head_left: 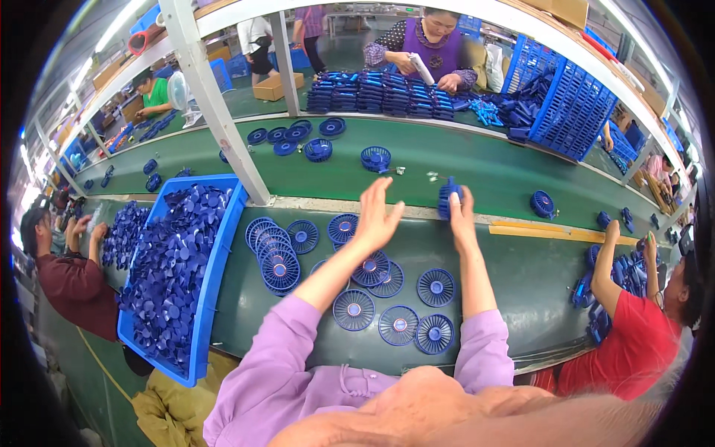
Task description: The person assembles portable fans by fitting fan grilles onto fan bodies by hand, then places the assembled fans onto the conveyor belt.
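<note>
My right hand (463, 222) grips a blue round fan housing (446, 200), seen edge-on, at the near side of the green conveyor belt (328, 170). My left hand (378, 217) reaches over the belt's near edge, fingers apart and nothing in it. Just beyond it lies another blue fan housing (376, 158), with a small silvery part (401, 170) beside it. Blue slatted fan grilles rest below my arms on the dark green worktable (506, 298): an overlapping row (275, 257) to the left, and several loose ones, such as a grille (354, 309) between my forearms.
A blue tray (212, 298) full of small blue pieces stands left. White posts (216, 104) rise beside the belt. More blue rings (296, 132) and a fan housing (542, 203) lie on the belt. Co-workers sit left, right and opposite, behind stacked blue parts (380, 95).
</note>
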